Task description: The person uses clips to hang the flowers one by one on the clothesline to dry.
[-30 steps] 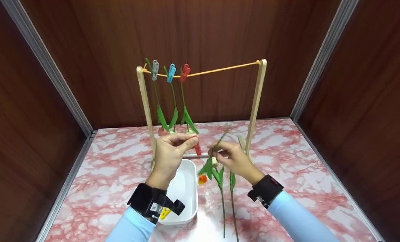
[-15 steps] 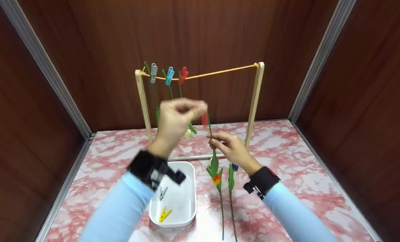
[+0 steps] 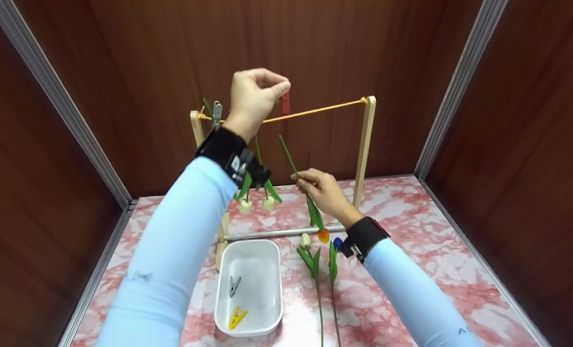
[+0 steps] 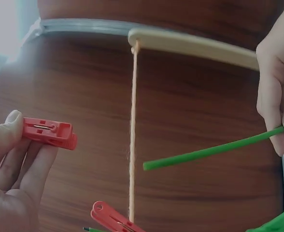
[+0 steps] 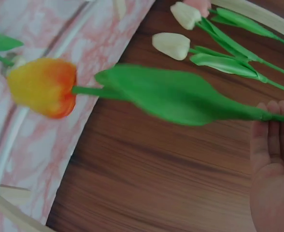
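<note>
Currently, the left hand [image 3: 255, 99] pinches a red peg [image 3: 286, 104] above the line [image 3: 315, 111]; below the line, the right hand [image 3: 324, 191] pinches a tilted tulip [image 3: 315, 213] by its stem, where a slack grip could let it swivel.

left hand [image 3: 254, 96] and red clothespin [image 3: 286, 103] now raised above orange line [image 3: 317, 111], right hand [image 3: 326, 193] higher, tulip stem [image 3: 288, 154] tipped leftward

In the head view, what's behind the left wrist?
The orange cord passes behind the left hand and wrist; that stretch is covered. The left wrist view shows a red clothespin clipped to the cord.
</note>
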Demonstrator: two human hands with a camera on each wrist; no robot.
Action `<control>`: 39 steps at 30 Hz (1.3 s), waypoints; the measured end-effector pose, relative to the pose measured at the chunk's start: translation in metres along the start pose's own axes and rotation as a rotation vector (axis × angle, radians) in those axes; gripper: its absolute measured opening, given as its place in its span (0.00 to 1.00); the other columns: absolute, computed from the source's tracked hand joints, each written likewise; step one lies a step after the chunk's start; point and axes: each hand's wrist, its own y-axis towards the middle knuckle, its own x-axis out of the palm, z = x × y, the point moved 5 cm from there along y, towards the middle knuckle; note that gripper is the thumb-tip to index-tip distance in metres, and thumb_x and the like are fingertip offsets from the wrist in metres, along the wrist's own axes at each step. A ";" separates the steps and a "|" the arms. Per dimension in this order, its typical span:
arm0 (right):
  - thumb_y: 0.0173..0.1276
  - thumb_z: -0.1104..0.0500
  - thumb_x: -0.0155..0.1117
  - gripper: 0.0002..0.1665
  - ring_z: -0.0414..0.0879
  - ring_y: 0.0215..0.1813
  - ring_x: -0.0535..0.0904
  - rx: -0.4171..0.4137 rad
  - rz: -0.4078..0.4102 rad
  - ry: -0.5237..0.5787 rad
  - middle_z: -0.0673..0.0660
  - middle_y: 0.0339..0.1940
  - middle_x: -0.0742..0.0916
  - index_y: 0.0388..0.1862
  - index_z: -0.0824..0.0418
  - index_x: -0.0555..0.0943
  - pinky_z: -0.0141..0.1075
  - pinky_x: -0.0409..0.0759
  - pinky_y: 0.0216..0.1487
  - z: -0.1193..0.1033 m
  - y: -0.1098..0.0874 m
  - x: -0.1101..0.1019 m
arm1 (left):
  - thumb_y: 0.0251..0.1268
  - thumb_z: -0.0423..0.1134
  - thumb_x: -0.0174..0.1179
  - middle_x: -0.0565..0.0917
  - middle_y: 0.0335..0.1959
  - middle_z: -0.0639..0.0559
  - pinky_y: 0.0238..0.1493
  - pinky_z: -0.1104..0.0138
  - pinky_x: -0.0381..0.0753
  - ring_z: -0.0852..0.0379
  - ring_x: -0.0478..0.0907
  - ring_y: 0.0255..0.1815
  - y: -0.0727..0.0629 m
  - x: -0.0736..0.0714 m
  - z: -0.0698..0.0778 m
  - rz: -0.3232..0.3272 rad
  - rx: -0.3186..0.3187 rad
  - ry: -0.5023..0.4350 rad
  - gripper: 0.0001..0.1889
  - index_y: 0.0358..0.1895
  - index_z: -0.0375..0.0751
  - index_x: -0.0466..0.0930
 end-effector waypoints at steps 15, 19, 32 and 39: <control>0.79 0.70 0.61 0.13 0.56 0.49 0.87 0.124 0.056 0.034 0.63 0.46 0.89 0.56 0.70 0.88 0.37 0.87 0.50 0.004 0.032 0.005 | 0.67 0.33 0.74 0.89 0.31 0.51 0.37 0.69 0.77 0.57 0.81 0.35 0.022 0.006 -0.033 -0.026 -0.033 0.298 0.02 0.35 0.40 0.93; 0.79 0.69 0.61 0.13 0.54 0.47 0.87 0.123 0.061 0.035 0.62 0.45 0.89 0.56 0.69 0.88 0.38 0.87 0.50 -0.003 0.040 0.004 | 0.67 0.33 0.73 0.89 0.32 0.51 0.39 0.69 0.77 0.57 0.80 0.36 0.022 0.005 -0.035 -0.017 -0.040 0.318 0.02 0.35 0.40 0.93; 0.81 0.69 0.59 0.14 0.56 0.51 0.87 0.181 0.099 0.081 0.64 0.50 0.89 0.58 0.69 0.86 0.40 0.87 0.52 -0.001 0.049 -0.001 | 0.66 0.33 0.73 0.88 0.27 0.51 0.29 0.70 0.85 0.59 0.83 0.28 0.023 0.013 -0.042 -0.024 -0.097 0.343 0.02 0.35 0.39 0.92; 0.81 0.69 0.59 0.13 0.52 0.49 0.86 0.202 0.116 0.091 0.66 0.51 0.89 0.58 0.69 0.86 0.39 0.86 0.52 0.001 0.049 0.000 | 0.67 0.34 0.73 0.89 0.31 0.50 0.34 0.71 0.85 0.57 0.85 0.32 0.022 0.015 -0.042 -0.046 -0.158 0.387 0.03 0.39 0.39 0.91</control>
